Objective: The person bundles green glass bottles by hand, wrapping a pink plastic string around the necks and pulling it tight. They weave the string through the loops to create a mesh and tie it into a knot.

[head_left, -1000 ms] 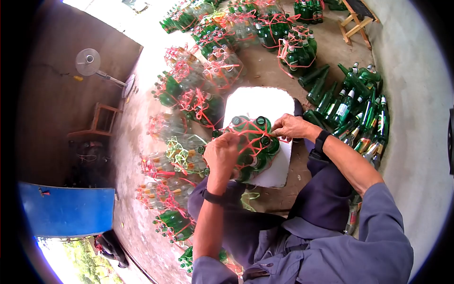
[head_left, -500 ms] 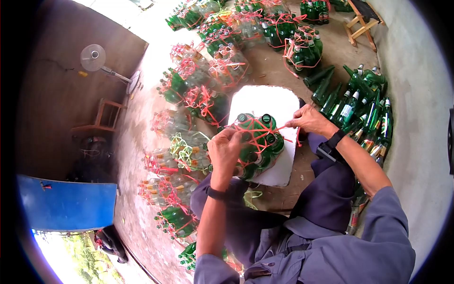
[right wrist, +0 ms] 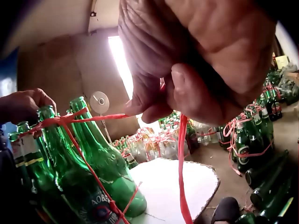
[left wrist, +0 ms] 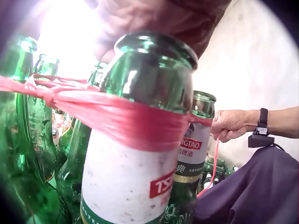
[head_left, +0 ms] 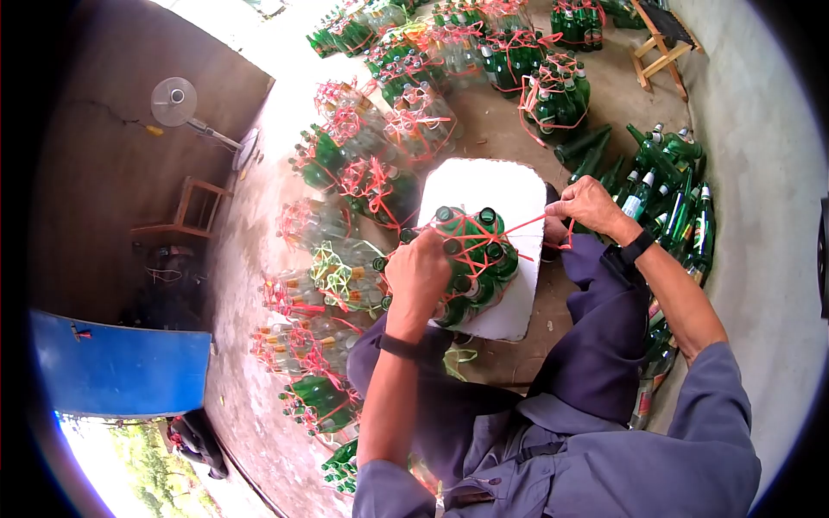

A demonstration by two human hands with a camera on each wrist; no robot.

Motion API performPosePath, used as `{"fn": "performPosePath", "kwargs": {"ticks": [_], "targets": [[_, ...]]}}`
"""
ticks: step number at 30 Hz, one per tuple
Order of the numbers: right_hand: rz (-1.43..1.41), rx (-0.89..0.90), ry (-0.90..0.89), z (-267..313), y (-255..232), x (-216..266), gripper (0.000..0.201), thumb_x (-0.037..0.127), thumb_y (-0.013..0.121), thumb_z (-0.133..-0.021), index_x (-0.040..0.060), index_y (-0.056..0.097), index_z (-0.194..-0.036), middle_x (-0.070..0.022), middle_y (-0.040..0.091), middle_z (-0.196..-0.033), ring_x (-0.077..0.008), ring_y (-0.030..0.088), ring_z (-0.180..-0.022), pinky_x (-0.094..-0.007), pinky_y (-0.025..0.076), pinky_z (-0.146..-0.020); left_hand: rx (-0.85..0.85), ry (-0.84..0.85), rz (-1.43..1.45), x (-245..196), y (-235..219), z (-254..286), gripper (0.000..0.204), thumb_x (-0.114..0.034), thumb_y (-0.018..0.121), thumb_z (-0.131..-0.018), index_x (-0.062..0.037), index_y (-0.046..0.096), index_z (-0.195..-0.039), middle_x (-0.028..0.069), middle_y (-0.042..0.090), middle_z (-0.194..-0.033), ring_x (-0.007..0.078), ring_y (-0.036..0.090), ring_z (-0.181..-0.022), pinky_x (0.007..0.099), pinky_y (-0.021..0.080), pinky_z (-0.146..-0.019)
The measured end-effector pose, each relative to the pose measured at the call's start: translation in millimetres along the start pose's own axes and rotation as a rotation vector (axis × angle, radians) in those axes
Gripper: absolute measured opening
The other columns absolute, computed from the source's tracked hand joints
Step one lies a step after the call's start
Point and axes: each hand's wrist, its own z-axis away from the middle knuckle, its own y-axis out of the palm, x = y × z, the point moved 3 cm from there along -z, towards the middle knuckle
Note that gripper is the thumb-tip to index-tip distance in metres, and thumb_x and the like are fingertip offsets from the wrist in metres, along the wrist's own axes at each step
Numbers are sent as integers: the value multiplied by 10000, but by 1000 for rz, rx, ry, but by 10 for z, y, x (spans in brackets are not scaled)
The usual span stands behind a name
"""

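Several green glass bottles (head_left: 501, 266) stand upright in a bundle, with red plastic twine (head_left: 528, 225) laced around and between their necks. My left hand (head_left: 419, 274) is at the near left side of the bundle, fingers curled at the twine by the bottle mouths. In the left wrist view, a labelled bottle (left wrist: 131, 168) hides part of its fingertips. My right hand (head_left: 591, 205), out to the right, pinches a length of twine stretched straight from the bundle. A loose end (right wrist: 182, 172) hangs below its fingers.
The bundle sits on a white board (head_left: 484, 183) between the knees. Tied bottle bundles (head_left: 371, 186) line the floor to the left and beyond. Loose green bottles (head_left: 665, 207) lie in a heap along the right wall. A folding stool (head_left: 661, 56) stands at the far right.
My right hand has drawn away from the bundle to the right, pulling the twine out longer and straighter. My left hand stays by the bottle necks, turned slightly and a little further right.
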Motion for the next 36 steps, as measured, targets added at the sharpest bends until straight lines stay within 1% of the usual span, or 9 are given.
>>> {"fn": "performPosePath", "kwargs": {"ticks": [7, 9, 13, 18, 20, 23, 30, 33, 36], "targets": [[147, -8, -48, 83, -159, -59, 462, 271, 833, -847, -28, 591, -590, -35, 395, -500, -99, 358, -514, -367, 330, -489, 17, -43, -53, 20, 36, -7, 111, -190, 672, -885, -121, 669, -973, 178, 715, -786, 414, 709, -820, 534, 530, -714], [108, -14, -65, 82, -101, -126, 578, 338, 837, -811, -27, 455, -577, -104, 310, -529, -202, 302, -514, -421, 331, -503, 14, -40, -73, 39, 41, -11, 119, -191, 671, -887, -126, 659, -987, 179, 716, -788, 411, 709, -817, 535, 530, -709], [212, 17, -114, 10, -21, -169, 521, 366, 815, -819, -46, 581, -603, -172, 394, -527, -282, 401, -477, -412, 398, -528, -29, 26, -44, 84, 78, 45, 128, -203, 660, -913, -128, 652, -1016, 151, 719, -788, 393, 711, -797, 510, 534, -700], [79, 39, 17, 198, -182, 59, 505, 336, 820, -839, -37, 588, -591, -153, 381, -522, -185, 407, -474, -393, 382, -518, -73, -47, 220, -78, 11, 344, 321, -278, 690, -928, -153, 643, -1220, 110, 729, -819, 345, 716, -812, 475, 527, -711], [126, 34, -2, 245, -225, 95, 551, 317, 815, -862, -29, 507, -563, -111, 314, -525, -146, 309, -526, -404, 337, -511, -220, 148, 249, -144, 48, 463, 574, -353, 736, -904, -130, 547, -1398, 85, 740, -883, 296, 717, -855, 454, 486, -776], [118, 15, -54, 317, -269, 224, 600, 325, 810, -879, -17, 435, -559, -86, 259, -557, -180, 247, -579, -417, 306, -512, -126, 200, 30, -416, 12, 597, 727, -387, 766, -869, -80, 476, -1461, 73, 746, -927, 273, 711, -864, 447, 423, -844], [157, -32, -139, 450, -310, 298, 601, 334, 787, -908, -31, 430, -591, -134, 283, -578, -225, 251, -576, -426, 324, -510, -47, 240, -149, -363, 137, 639, 783, -143, 648, -826, 58, 361, -1526, 34, 698, -817, 248, 647, -710, 441, 361, -783], [219, -7, -168, 637, -378, 442, 573, 284, 769, -923, -22, 450, -558, -46, 351, -489, -99, 307, -512, -364, 307, -466, -79, 351, -108, -275, 146, 621, 797, -156, 655, -821, 54, 363, -1532, 35, 681, -787, 240, 633, -688, 434, 364, -774], [204, 19, -133, 764, -353, 458, 563, 312, 766, -918, -38, 468, -593, -169, 352, -549, -236, 285, -521, -412, 340, -489, -48, 436, -99, -146, 60, 592, 794, -169, 678, -815, 18, 401, -1534, 30, 662, -766, 225, 624, -703, 419, 383, -778]]}}
